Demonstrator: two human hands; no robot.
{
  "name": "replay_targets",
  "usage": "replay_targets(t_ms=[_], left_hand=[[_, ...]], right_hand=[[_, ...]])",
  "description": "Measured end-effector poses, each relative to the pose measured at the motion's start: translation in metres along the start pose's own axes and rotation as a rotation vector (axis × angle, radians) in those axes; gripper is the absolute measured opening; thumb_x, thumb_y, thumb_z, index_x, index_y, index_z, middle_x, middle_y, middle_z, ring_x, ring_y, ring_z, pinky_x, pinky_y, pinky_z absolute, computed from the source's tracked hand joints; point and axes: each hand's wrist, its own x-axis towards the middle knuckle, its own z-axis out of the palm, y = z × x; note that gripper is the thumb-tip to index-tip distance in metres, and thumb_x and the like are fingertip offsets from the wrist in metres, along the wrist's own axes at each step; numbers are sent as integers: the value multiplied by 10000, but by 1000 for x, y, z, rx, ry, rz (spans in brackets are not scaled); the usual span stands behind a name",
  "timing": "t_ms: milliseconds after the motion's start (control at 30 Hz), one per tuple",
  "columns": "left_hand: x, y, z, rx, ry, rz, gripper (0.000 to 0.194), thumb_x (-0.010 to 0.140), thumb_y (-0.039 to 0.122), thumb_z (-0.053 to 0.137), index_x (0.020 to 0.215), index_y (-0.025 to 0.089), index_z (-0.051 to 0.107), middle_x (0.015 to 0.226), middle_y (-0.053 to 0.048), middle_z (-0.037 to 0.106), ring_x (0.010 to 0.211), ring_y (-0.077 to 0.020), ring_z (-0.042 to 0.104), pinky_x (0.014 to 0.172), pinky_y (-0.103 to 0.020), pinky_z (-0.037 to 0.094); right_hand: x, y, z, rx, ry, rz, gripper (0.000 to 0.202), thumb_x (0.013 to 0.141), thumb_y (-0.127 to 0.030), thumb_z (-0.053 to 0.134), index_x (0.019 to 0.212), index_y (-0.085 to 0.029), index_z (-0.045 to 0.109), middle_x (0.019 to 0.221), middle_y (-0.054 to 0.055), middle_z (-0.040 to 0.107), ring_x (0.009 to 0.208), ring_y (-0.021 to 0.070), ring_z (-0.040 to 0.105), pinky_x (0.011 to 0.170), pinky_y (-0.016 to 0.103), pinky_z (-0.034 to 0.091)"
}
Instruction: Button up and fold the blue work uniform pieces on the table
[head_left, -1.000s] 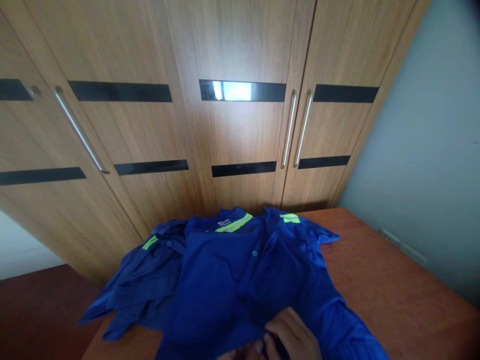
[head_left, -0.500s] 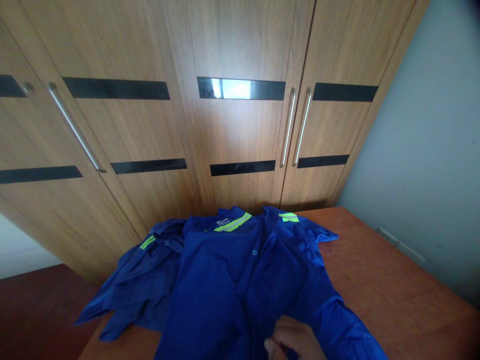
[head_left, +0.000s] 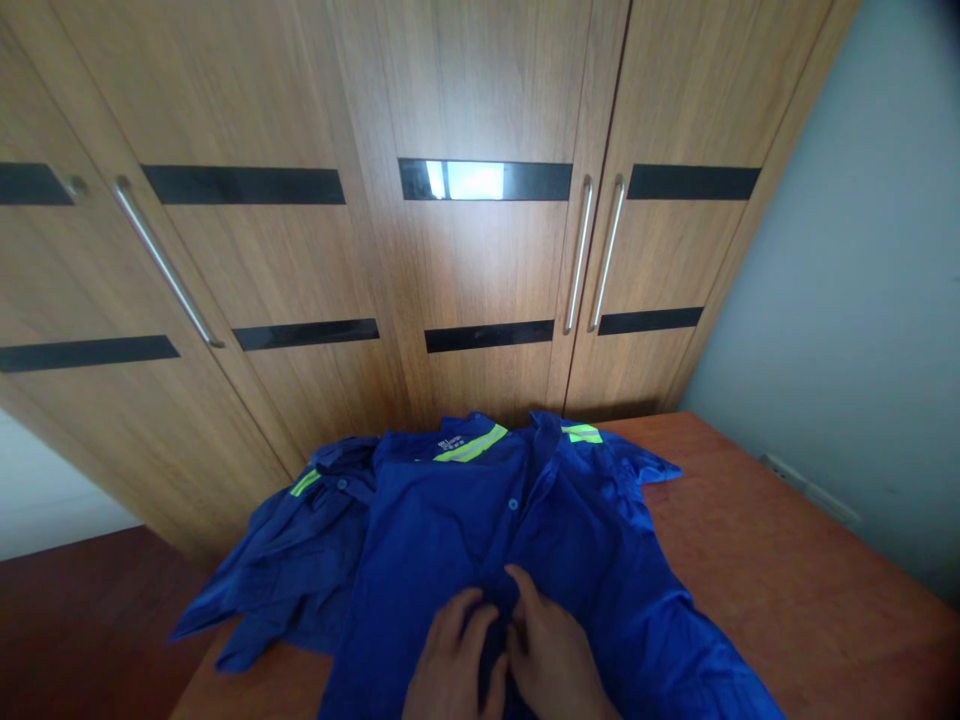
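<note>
- Shirt [head_left: 427, 540]: blue, on table [head_left: 795, 560], at 6 o'clock in head view; collar end toward cabinet [head_left: 480, 260], lower part cut off by frame edge.
- L hand [head_left: 454, 665]: at 6 o'clock, over shirt front; fingers bent, narrow spacing. Can't tell if cloth is pinched.
- R hand [head_left: 555, 655]: just beside L hand, on its 3 o'clock side; index fairly straight, pointing approx. 11 o'clock, other fingers partly hidden. Grip on cloth: can't tell.
- Hands' fingertips close together nr shirt's center line; contact betw. them unclear.
- Button [head_left: 513, 504]: round, on shirt front, at 12 o'clock from hands.
- Strips: yellow-green w/ pale mid line, one inside neck [head_left: 472, 444], one at shoulder [head_left: 582, 433], approx. 1 o'clock from hands.
- Crumpled cloth [head_left: 300, 560]: dark blue, at 7-8 o'clock, against shirt's side; own strip + button. Separate or part of shirt: can't tell.
- Cabinet: wood, doors shut, dark inlays, metal handles [head_left: 578, 255]; spans 9 to 1 o'clock.
- Wall [head_left: 862, 300]: pale, 2-3 o'clock.
</note>
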Motion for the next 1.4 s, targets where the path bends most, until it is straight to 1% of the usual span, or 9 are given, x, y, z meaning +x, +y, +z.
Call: replay_targets(t_ms=[100, 267, 433, 567, 667, 867, 1067, 1233, 1400], left_hand=[[7, -24, 19, 129, 55, 15, 417, 794, 164, 483, 1183, 222, 622, 1320, -112, 562, 1219, -264, 529, 1038, -441, 438], [-4, -50, 30, 168, -25, 3, 488, 754, 75, 469, 1174, 256, 638, 1253, -76, 615, 1161, -227, 572, 1028, -358, 452], [0, -27, 16, 235, -7, 10, 477, 756, 55, 446, 1145, 237, 653, 1232, -89, 605, 1139, -228, 572, 1014, -362, 450], [18, 1, 8, 211, -10, 13, 451, 830, 84, 384, 1203, 206, 607, 1194, -96, 617, 1096, -205, 590, 992, -343, 451], [33, 12, 11, 238, -47, -32, 424, 841, 104, 404, 1214, 178, 589, 1199, -116, 623, 1098, -228, 597, 969, -357, 457], [53, 18, 25, 284, -114, -60, 313, 818, 133, 470, 1101, 163, 599, 1105, -109, 652, 1005, -239, 634, 869, -338, 485], [59, 17, 27, 277, -103, -75, 225, 834, 84, 404, 960, 186, 560, 964, -68, 670, 861, -198, 659, 720, -280, 465], [57, 12, 22, 131, -66, -53, 170, 855, 105, 403, 871, 215, 530, 825, -20, 670, 763, -169, 658, 666, -243, 421], [55, 14, 16, -103, 22, 4, 148, 859, 132, 417, 827, 220, 531, 764, 8, 647, 733, -138, 637, 680, -216, 416]], right_hand=[[-5, 22, 4, 197, 111, -41, 513, 819, -103, 454, 1325, -180, 478, 762, 9, 673, 707, 155, 661, 692, 225, 491], [-17, 51, 7, 374, 209, -70, 455, 840, -302, 571, 1276, -181, 522, 612, -46, 573, 542, 133, 589, 558, 193, 479], [-21, 55, 11, 445, 238, -41, 586, 874, -431, 559, 1374, -159, 425, 580, -58, 541, 503, 124, 546, 529, 185, 475], [-22, 50, 7, 427, 276, -39, 470, 909, -469, 489, 1259, -165, 567, 620, -16, 602, 560, 136, 599, 564, 182, 495], [-23, 54, 5, 380, 284, -45, 409, 931, -443, 447, 1157, -160, 637, 718, 33, 670, 689, 159, 665, 685, 196, 524], [-21, 70, 8, 206, 371, -48, 477, 909, -281, 450, 1361, -128, 439, 641, -16, 630, 556, 148, 638, 575, 207, 536], [-12, 64, -7, 67, 425, -220, 530, 730, -58, 486, 1218, -244, 577, 1036, 57, 651, 953, 198, 650, 871, 310, 537], [-5, 53, -16, 139, 352, -228, 425, 746, -11, 430, 1055, -221, 633, 946, 50, 644, 876, 173, 648, 807, 267, 542], [-1, 45, -22, 69, 318, -223, 389, 744, 2, 427, 955, -211, 675, 887, 53, 622, 854, 190, 620, 794, 307, 520]])
